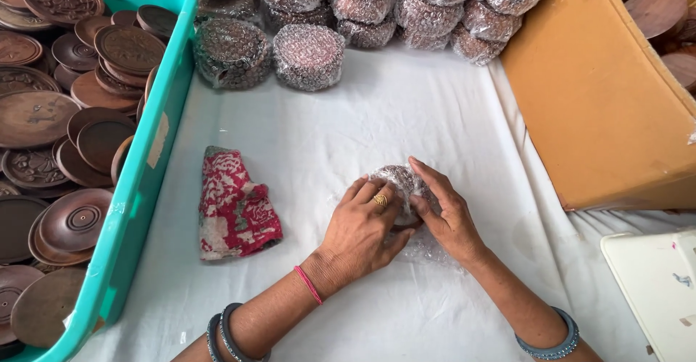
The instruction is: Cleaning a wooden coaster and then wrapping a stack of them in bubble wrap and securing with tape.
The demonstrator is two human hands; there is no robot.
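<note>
Both hands, left hand [362, 224] and right hand [446, 217], close their fingers around a bubble-wrapped disc [403, 182]: probably stiff, light, slippery; grip its rim.

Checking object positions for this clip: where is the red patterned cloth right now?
In the head view, the red patterned cloth lies on the white sheet, left of the left hand and beside the teal crate.
</note>
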